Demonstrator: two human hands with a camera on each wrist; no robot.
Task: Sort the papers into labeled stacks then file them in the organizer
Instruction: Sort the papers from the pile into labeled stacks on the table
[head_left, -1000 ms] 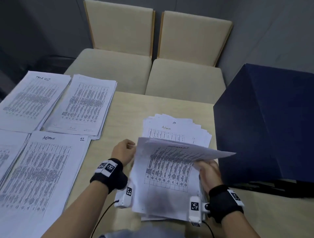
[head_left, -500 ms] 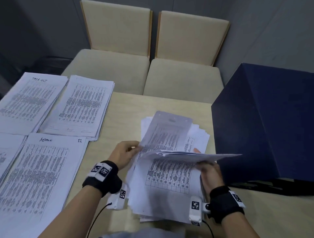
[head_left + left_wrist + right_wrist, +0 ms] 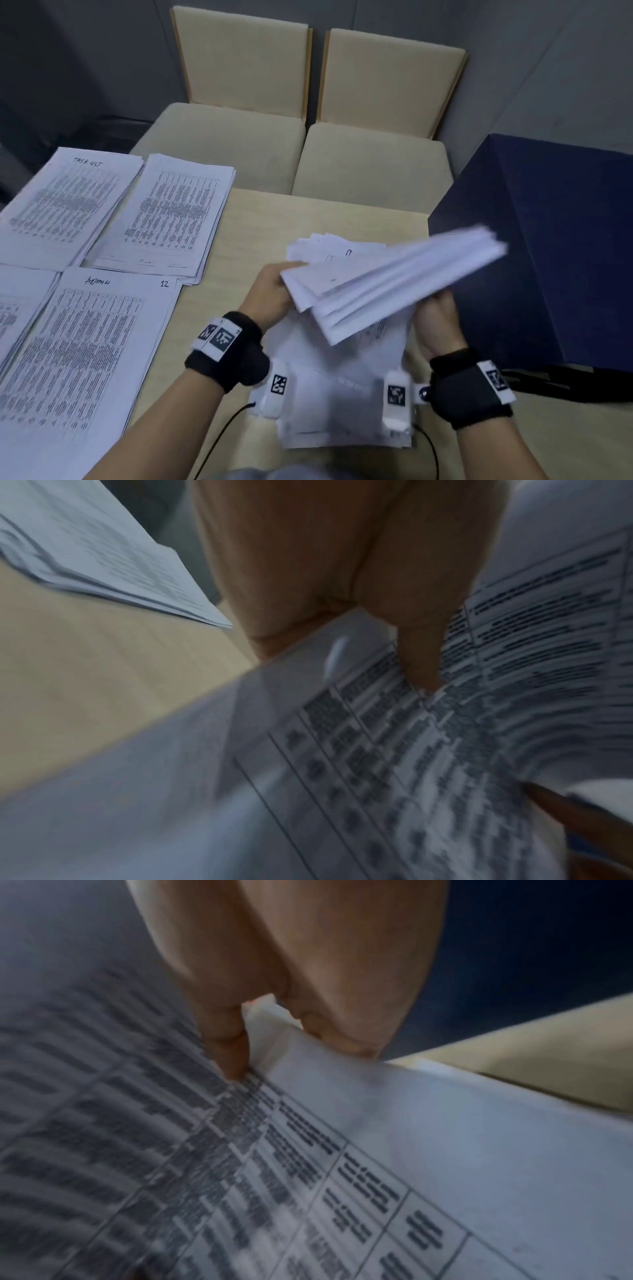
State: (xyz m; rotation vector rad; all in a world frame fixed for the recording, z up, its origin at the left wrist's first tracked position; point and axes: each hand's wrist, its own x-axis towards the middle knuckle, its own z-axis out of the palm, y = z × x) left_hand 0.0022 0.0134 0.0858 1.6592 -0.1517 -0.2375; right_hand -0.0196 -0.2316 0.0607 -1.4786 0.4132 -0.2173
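A thick bundle of printed sheets [image 3: 394, 277] is lifted off the table, tilted up to the right and blurred. My left hand [image 3: 274, 291] grips its left edge, and in the left wrist view the thumb [image 3: 421, 664] lies on a printed table sheet [image 3: 445, 750]. My right hand [image 3: 435, 308] grips the bundle's right side. In the right wrist view its thumb [image 3: 226, 1047] is on the print and fingers [image 3: 342, 1031] curl behind the paper edge. Under the bundle lies the loose pile [image 3: 342, 394], with a sheet marked IT [image 3: 349, 253] showing at its far end.
Sorted stacks lie on the left of the table [image 3: 274, 222]: one headed TASK LIST [image 3: 68, 205], one beside it [image 3: 171, 212], one headed ADMIN 12 [image 3: 85, 342], one at the far left edge [image 3: 17, 308]. A dark blue box [image 3: 548, 240] stands right. Two beige chairs [image 3: 308, 144] face me.
Earlier my right hand held up a few top sheets while the left fingered the pile's edge. Now both hands grip a thicker bundle, raised and swung up toward the right.
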